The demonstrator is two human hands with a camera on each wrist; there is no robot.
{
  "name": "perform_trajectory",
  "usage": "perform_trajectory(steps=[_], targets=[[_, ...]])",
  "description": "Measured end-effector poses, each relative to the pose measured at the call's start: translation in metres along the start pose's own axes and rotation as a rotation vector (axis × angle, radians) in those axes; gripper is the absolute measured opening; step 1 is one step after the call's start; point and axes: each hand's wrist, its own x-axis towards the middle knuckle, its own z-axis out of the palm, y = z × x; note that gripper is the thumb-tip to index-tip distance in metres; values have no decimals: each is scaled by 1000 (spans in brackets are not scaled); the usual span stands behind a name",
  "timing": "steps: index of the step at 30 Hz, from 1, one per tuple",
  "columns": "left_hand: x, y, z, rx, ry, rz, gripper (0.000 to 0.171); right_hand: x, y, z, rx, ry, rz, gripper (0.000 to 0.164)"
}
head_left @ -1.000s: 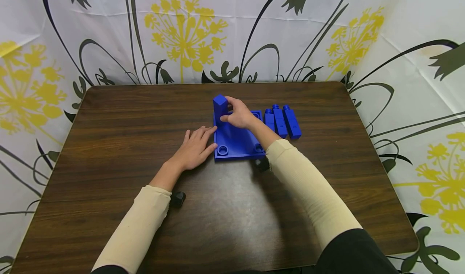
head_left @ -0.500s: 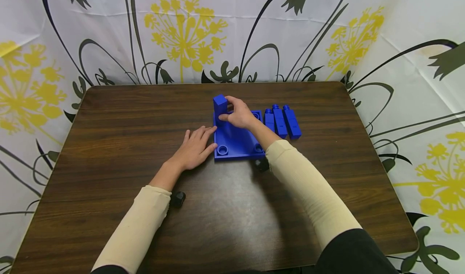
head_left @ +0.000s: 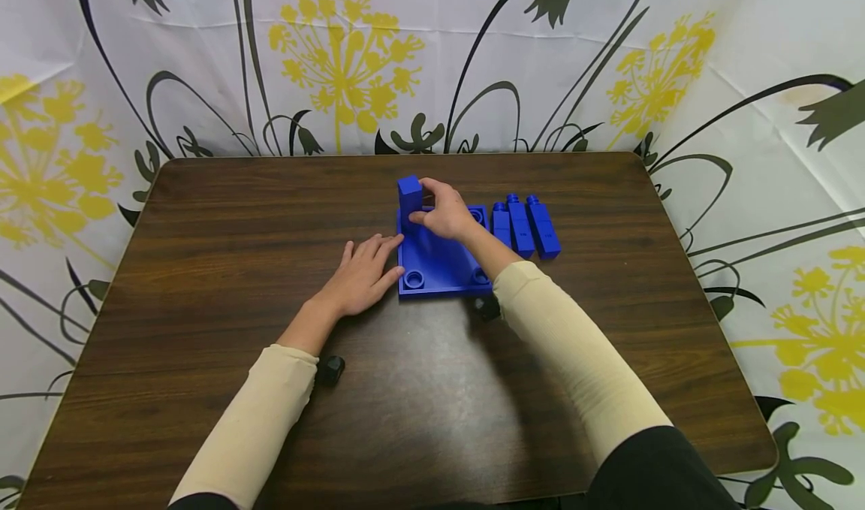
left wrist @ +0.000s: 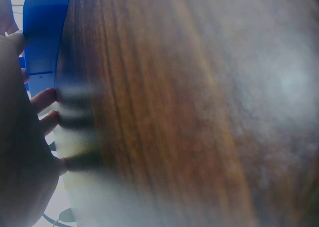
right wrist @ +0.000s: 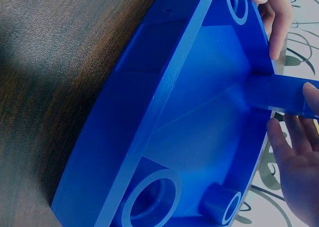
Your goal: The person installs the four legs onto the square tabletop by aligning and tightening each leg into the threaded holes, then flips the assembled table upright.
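A shallow blue tray point(head_left: 439, 258) with raised walls sits on a wooden table point(head_left: 270, 194). Inside it, a blue leg point(head_left: 409, 194) stands upright at the far-left corner, pinched between the right hand's point(head_left: 446, 211) thumb and fingers. Hollow round sockets point(head_left: 414, 279) fill the other three corners. The left hand point(head_left: 358, 281), fingers spread, touches the left wall. Three more legs point(head_left: 520, 226) lie just right of the tray.
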Motion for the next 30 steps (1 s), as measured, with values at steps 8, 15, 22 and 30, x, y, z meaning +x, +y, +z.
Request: perform_trajectory(steps=[8, 15, 22, 30], targets=[[0, -1, 1, -6, 1, 5, 64, -1, 0, 1, -10, 11, -12, 46], [0, -1, 0, -8, -2, 1, 63, -1, -1, 2, -40, 32, -3, 37], [0, -1, 0, -4, -4, 7, 64, -2, -2, 3, -55, 40, 15, 36], [1, -1, 1, 0, -3, -1, 64, -3, -2, 4, -99, 53, 14, 35]])
